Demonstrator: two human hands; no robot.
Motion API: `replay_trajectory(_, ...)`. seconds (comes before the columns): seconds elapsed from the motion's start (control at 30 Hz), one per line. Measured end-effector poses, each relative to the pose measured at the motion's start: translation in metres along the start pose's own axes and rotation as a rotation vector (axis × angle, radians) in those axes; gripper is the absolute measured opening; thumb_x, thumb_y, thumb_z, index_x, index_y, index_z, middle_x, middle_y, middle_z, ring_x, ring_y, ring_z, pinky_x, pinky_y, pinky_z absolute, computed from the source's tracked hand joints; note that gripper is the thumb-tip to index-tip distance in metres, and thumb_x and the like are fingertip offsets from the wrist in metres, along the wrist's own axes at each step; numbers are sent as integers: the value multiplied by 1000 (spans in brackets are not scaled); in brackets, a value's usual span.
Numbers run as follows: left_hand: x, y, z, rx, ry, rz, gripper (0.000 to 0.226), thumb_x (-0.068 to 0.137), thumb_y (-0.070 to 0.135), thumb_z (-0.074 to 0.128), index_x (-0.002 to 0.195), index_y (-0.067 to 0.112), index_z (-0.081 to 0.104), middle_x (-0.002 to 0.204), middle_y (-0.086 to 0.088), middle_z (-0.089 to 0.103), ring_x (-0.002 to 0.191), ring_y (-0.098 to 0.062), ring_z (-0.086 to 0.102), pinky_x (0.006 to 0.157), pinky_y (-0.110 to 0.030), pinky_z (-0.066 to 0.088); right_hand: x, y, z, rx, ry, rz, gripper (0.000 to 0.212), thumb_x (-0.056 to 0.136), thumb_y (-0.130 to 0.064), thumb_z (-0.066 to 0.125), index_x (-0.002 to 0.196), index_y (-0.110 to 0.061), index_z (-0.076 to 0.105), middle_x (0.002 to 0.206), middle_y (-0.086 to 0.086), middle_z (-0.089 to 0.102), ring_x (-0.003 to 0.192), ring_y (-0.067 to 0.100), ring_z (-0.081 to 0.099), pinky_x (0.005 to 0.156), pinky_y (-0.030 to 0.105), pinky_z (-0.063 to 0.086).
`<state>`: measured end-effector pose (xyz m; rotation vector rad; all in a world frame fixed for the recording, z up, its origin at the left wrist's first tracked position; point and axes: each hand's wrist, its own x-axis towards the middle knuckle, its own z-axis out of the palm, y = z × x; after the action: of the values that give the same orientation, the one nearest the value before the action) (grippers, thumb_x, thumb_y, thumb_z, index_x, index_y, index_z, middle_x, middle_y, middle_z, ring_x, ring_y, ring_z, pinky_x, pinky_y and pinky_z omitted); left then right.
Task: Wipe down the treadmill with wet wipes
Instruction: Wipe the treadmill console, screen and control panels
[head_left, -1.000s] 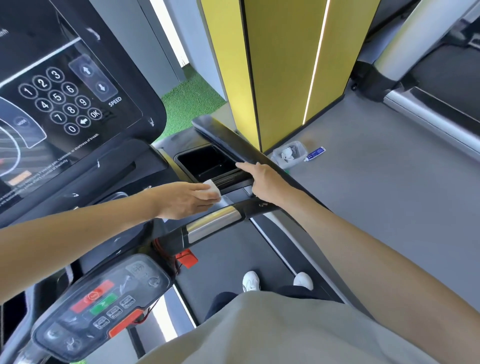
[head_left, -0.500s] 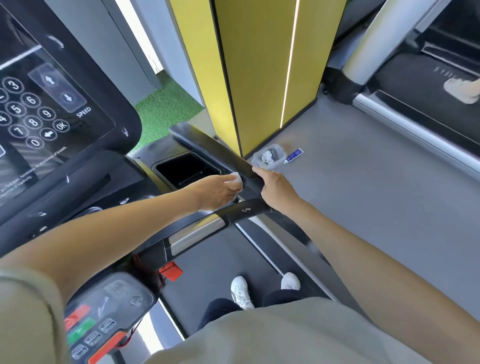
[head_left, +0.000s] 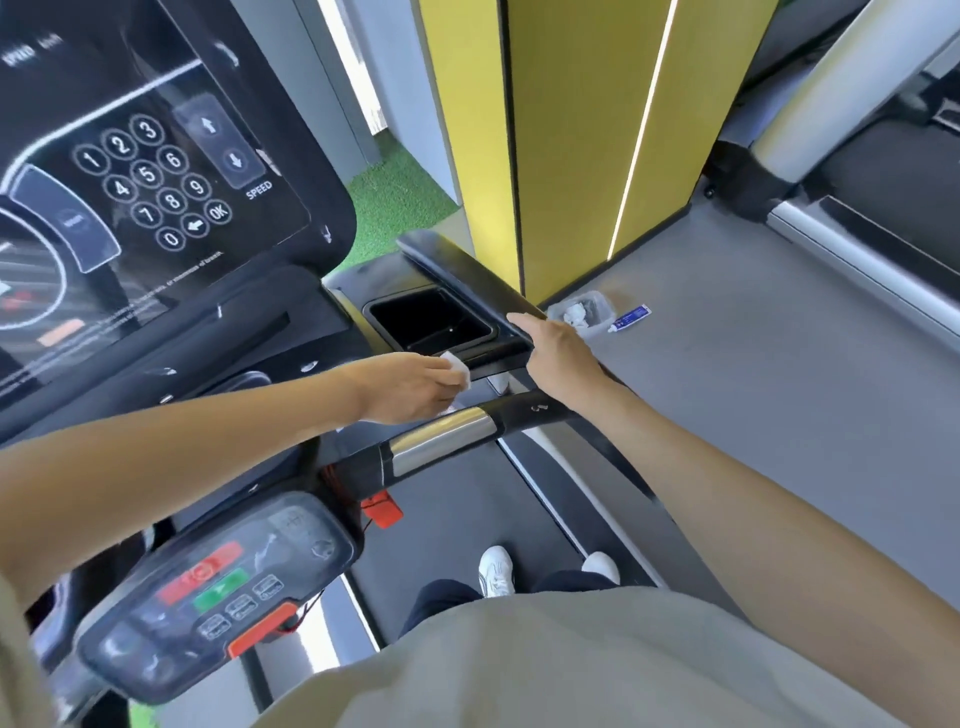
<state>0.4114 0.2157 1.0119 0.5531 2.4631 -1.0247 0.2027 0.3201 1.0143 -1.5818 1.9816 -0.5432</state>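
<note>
Withdrawn from the black treadmill handrail, left hand pinches a crumpled white wet wipe beside the black rectangular console bin; right hand, grip flat, rests on that rail, clear plastic tub holding white wads beyond.

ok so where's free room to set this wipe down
The tray, between console and rail, looks empty. The grey floor right of the rail is bare beyond the tub and tube. It is crowded at the tray's near edge, where the left hand with the wipe and the right hand meet by the handlebar.
</note>
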Motion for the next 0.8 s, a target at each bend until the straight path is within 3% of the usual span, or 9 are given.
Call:
replay_trajectory(0.07,-14,3,0,-8,-11,33,22,87,-1,44,99,3,62,111,-14,59,119,-32,40,105,-40,36,5,-13,7,8,-22,-42,62,87,8,39,143,-18,41,132,17,54,115,30,54,95,37,46)
replay_trajectory(0.17,-31,7,2,33,-61,67,29,85,-5,40,96,1,66,108,-13,57,117,-29,40,106,-37,35,8,-34,15,37,-88,-121,58,88,9,41,141,-17,46,132,14,56,89,20,62,78,29,46)
replay_trajectory(0.3,-50,5,-2,-10,-131,165,19,86,6,54,89,10,72,102,-2,61,116,-23,39,105,-32,36,14,-51,27,57,-177,-212,57,86,11,42,137,-14,51,138,7,53,126,22,51,105,32,41)
replay_trajectory(0.43,-90,-8,-3,-77,-292,106,19,90,3,53,91,9,72,95,-2,62,108,-22,46,96,-30,44,15,-65,37,74,-218,-241,56,85,14,41,132,-11,56,133,8,57,126,23,51,108,33,39)
replay_trajectory(0.53,-104,-5,-1,-166,-310,-79,21,89,0,53,94,9,71,97,0,62,108,-21,48,87,-28,49,18,-71,42,72,-213,-245,53,84,13,42,129,-9,59,129,9,61,123,22,54,107,33,40)
replay_trajectory(0.6,-99,-1,-13,-350,-395,-250,23,88,-2,51,99,9,68,103,0,61,108,-20,47,78,-26,50,23,-74,41,83,-218,-225,53,83,14,42,128,-8,60,125,9,63,120,21,57,106,35,42)
replay_trajectory(0.7,-85,7,-30,-652,-586,-512,26,90,-3,46,110,7,59,110,-7,56,112,-23,41,67,-26,41,27,-76,39,94,-234,-197,52,83,14,41,127,-7,60,121,10,65,116,20,59,105,36,44)
replay_trajectory(0.8,-85,13,-30,-879,-453,-578,30,87,-4,51,108,11,66,107,-10,57,107,-27,48,73,-34,46,26,-81,41,91,-213,-185,52,82,13,41,126,-8,60,120,11,66,114,21,60,102,37,46)
